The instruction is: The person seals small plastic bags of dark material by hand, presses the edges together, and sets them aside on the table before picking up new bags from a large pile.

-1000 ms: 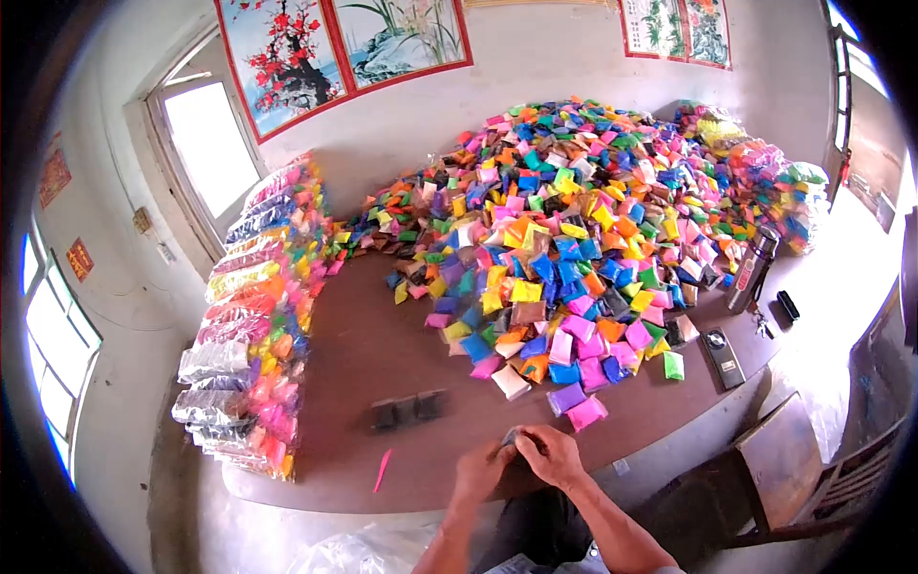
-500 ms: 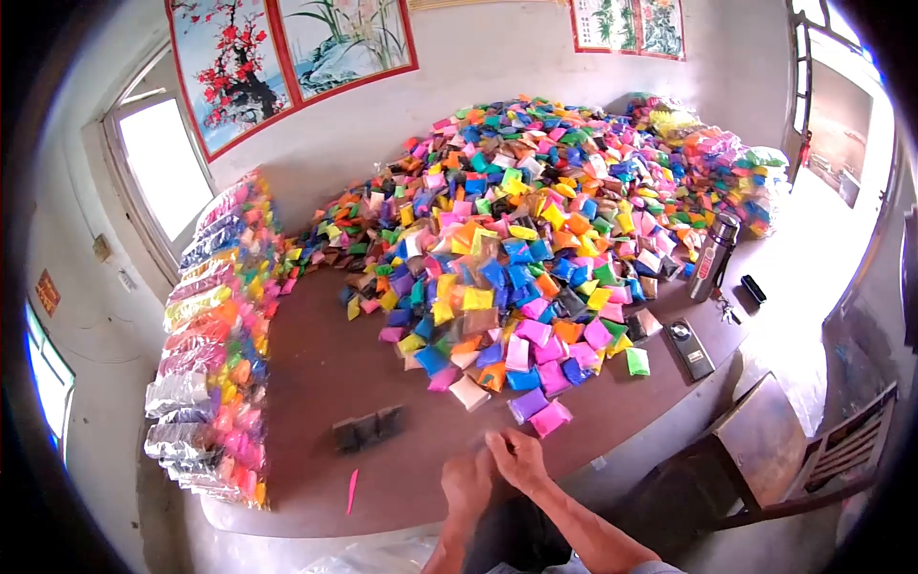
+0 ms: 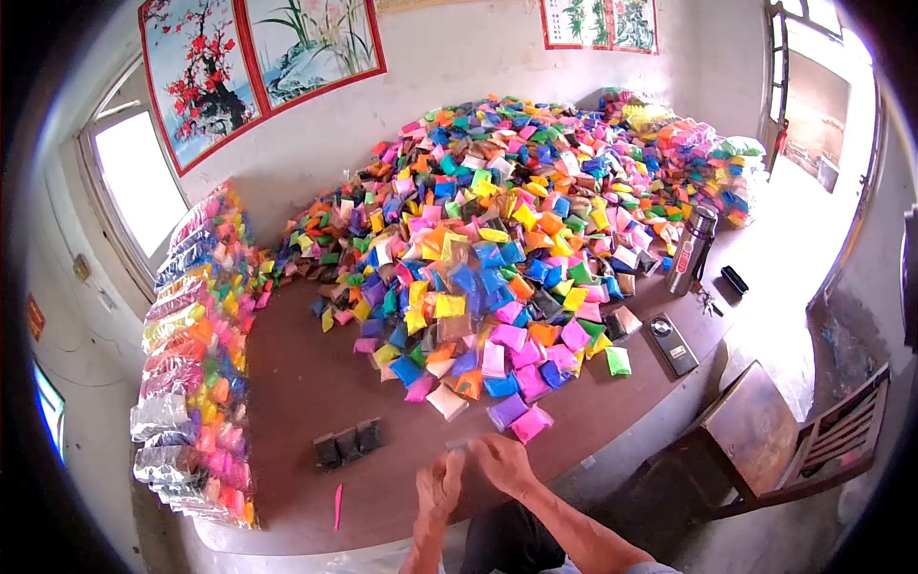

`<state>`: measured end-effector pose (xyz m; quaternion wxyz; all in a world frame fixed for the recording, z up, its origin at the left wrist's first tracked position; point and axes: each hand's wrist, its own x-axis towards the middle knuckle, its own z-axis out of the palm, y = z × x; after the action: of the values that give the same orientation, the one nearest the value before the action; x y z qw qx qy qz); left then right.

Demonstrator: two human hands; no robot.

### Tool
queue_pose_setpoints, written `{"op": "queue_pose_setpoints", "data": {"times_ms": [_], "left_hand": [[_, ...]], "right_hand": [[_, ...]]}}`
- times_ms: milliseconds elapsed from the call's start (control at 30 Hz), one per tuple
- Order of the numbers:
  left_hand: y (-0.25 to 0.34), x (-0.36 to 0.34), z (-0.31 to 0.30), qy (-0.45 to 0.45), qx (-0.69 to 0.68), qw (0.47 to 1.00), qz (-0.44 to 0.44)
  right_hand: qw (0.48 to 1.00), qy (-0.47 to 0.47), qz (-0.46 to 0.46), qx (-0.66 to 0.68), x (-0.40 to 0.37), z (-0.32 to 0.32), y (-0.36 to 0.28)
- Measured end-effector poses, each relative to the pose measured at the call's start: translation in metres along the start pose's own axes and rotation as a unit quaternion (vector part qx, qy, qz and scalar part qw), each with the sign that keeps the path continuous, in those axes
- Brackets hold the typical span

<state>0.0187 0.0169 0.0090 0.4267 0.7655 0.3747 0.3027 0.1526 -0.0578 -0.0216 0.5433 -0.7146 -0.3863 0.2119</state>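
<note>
My left hand (image 3: 440, 485) and my right hand (image 3: 504, 465) are close together over the front edge of the brown table (image 3: 296, 383). The fingers of both are curled and pinched. A small greyish, see-through bit (image 3: 457, 445) shows at the fingertips between them, but I cannot tell what it is. Left of my hands, a row of black packets (image 3: 346, 444) lies flat. Nearer the front edge is a thin pink plastic strip (image 3: 338, 507). Just beyond my right hand sit a pink packet (image 3: 532, 423) and a purple packet (image 3: 508, 411).
A large heap of small coloured packets (image 3: 497, 230) covers the table's middle and back. Stacked clear bags of packets (image 3: 196, 383) line the left edge. At right stand a steel thermos (image 3: 690, 251), a dark rectangular device (image 3: 671, 344) and a black case (image 3: 734, 280). A wooden chair (image 3: 765, 430) is beside the table.
My hands have drawn slightly apart at the fingertips, and a greyish bit now shows between them. The whole view has shifted a little; the packets and the pink strip lie as before.
</note>
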Motion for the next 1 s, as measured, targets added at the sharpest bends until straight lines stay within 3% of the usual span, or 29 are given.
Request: {"op": "queue_pose_setpoints", "data": {"times_ms": [100,267,367,467,567,633,667,767,833,933,1000], "left_hand": [[-0.017,0.011,0.010,-0.006,0.042,0.999,0.020],[-0.033,0.010,0.022,0.059,0.128,0.987,0.080],[-0.037,0.009,0.021,0.078,0.115,0.986,0.094],[-0.027,0.005,0.020,0.070,0.109,0.984,0.121],[-0.017,0.005,0.020,0.081,0.019,0.991,0.101],[-0.010,0.004,0.015,-0.006,0.023,0.999,0.042],[-0.004,0.002,0.014,-0.008,0.023,0.999,0.044],[0.003,-0.002,0.021,-0.007,0.053,0.991,0.119],[-0.016,-0.007,0.033,0.138,0.171,0.951,0.217],[-0.025,-0.004,0.027,0.085,0.135,0.974,0.162],[-0.024,-0.003,0.025,0.077,0.110,0.982,0.136]], "right_hand": [[0.999,0.044,0.002,0.019,-0.003,0.005,0.004],[0.993,0.060,-0.100,-0.032,0.000,0.011,0.008],[1.000,0.004,-0.018,-0.023,-0.001,0.003,-0.012],[0.999,-0.008,-0.014,-0.046,0.001,0.007,-0.001],[0.998,0.001,-0.004,-0.055,0.001,0.009,0.010],[0.999,0.013,-0.002,-0.049,0.000,0.010,0.015],[0.999,0.030,0.003,-0.033,0.000,0.011,0.017],[0.999,0.042,0.001,-0.015,-0.001,0.004,0.009],[0.999,0.035,-0.007,-0.013,0.000,0.004,0.007],[0.999,0.009,-0.010,-0.029,0.002,0.011,0.011],[0.994,0.071,-0.086,0.002,0.002,0.017,0.013]]}}
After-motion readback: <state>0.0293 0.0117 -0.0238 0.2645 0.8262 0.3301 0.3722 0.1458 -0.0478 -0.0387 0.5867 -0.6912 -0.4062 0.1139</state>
